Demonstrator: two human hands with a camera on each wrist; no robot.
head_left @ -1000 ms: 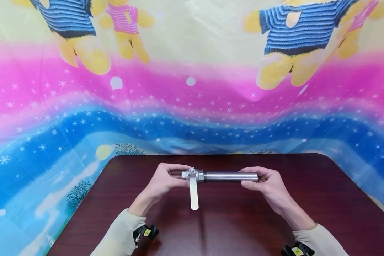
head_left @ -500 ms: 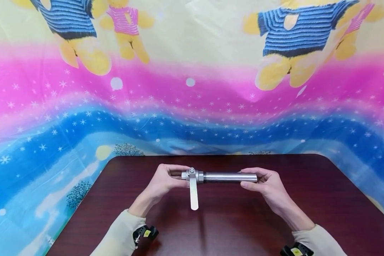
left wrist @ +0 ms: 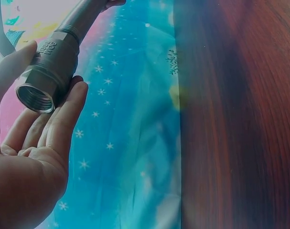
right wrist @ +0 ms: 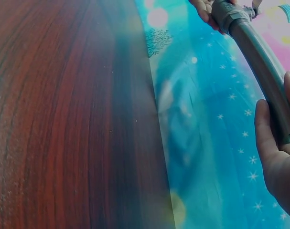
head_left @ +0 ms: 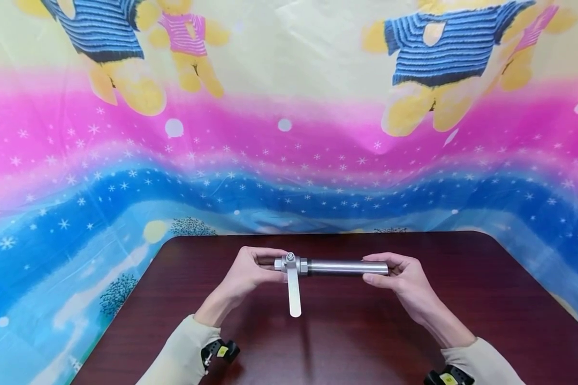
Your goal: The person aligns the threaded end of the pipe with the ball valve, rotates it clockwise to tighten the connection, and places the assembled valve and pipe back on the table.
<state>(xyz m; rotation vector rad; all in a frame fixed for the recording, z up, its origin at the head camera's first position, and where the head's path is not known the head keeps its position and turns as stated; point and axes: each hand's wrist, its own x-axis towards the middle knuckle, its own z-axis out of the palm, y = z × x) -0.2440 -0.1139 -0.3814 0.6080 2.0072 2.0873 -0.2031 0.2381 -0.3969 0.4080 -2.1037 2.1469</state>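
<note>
A silver ball valve (head_left: 291, 263) with a flat lever handle (head_left: 294, 294) is joined to a straight steel pipe (head_left: 347, 267), the two held level above the table. My left hand (head_left: 245, 270) grips the valve body at its left end, thumb on the near side and fingers behind. In the left wrist view the threaded open mouth of the valve (left wrist: 37, 98) faces the camera, with raised lettering on its body. At the other end my right hand (head_left: 404, 275) pinches the pipe between thumb and fingers. The lever points toward me.
A dark red-brown wooden table (head_left: 347, 331) lies beneath the hands. Behind it hangs a printed cloth (head_left: 289, 160) with bears and snowflakes. Black wrist cameras (head_left: 220, 351) are strapped over the light sleeves (head_left: 183, 347).
Both hands keep their grips, and the valve and pipe stay almost in place. The view shifts very slightly.
</note>
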